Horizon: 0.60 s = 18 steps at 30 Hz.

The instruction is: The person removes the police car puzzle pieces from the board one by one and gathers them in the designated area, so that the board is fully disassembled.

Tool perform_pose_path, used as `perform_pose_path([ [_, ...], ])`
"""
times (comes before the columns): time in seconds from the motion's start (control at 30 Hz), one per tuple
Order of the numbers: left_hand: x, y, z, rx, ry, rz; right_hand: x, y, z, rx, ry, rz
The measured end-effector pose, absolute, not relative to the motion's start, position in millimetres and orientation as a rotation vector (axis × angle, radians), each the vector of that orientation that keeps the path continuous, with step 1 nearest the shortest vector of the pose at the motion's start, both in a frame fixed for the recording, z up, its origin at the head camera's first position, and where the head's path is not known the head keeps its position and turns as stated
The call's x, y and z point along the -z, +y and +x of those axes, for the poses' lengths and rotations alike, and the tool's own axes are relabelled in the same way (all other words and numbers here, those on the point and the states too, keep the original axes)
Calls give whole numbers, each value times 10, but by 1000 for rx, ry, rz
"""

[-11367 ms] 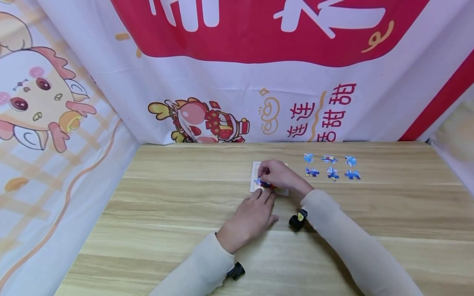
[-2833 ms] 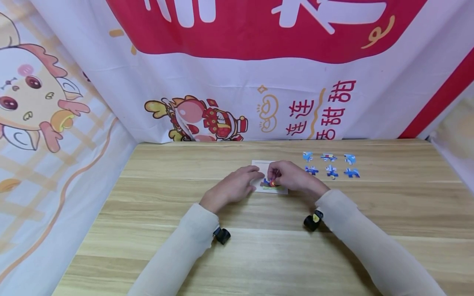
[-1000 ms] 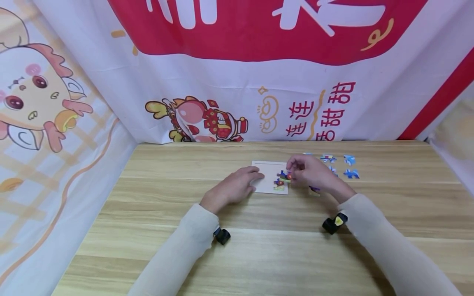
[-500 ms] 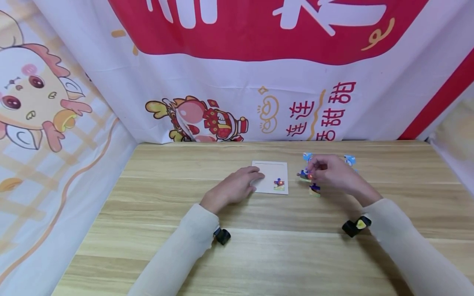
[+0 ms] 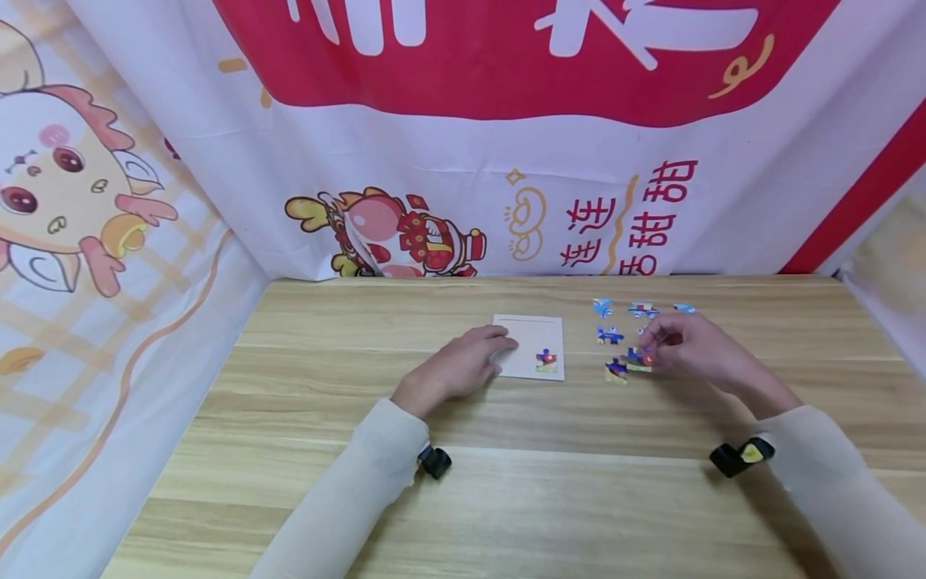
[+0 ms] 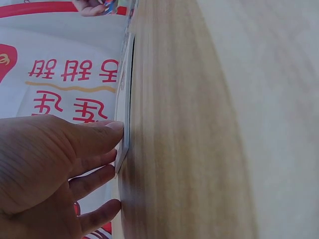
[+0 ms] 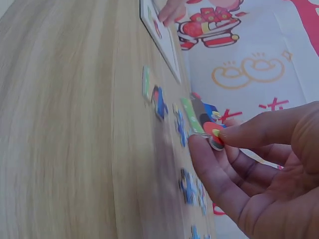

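In the head view my left hand [image 5: 463, 362] rests on the left side of a white puzzle board [image 5: 524, 330], fingers lying loosely over it. The left wrist view has its thumb against the edge of the board [image 6: 123, 104]. One colourful jigsaw piece [image 5: 546, 360] lies in the board's lower right corner. My right hand [image 5: 687, 346] pinches another jigsaw piece [image 5: 639, 359] between thumb and finger, right of the board. In the right wrist view this held piece [image 7: 202, 117] is green, dark and blue with a red-yellow spot, raised off the table.
Loose blue jigsaw pieces [image 5: 610, 334] lie in rows right of the board, some partly hidden by my right hand. Another loose piece [image 5: 616, 370] lies in front of them. The wooden table [image 5: 463, 498] ends at a printed cloth [image 5: 448, 145] behind.
My right hand has carried the pinched jigsaw piece from the board's right side to the loose pieces. Earlier, joined pieces lay on the board; one now lies beside it. My left hand stays put.
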State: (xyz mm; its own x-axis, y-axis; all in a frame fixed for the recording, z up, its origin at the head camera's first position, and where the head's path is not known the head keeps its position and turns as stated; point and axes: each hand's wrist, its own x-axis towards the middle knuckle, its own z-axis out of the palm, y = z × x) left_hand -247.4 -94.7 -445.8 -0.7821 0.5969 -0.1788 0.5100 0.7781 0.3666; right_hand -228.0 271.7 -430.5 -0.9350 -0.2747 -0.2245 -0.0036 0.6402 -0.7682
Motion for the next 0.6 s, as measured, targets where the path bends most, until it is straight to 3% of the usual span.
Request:
perform_pose_path([
  [0.6,4430,-947,-2466,-436,2681,860,4383,2938,-2270,1054,2461,-149],
])
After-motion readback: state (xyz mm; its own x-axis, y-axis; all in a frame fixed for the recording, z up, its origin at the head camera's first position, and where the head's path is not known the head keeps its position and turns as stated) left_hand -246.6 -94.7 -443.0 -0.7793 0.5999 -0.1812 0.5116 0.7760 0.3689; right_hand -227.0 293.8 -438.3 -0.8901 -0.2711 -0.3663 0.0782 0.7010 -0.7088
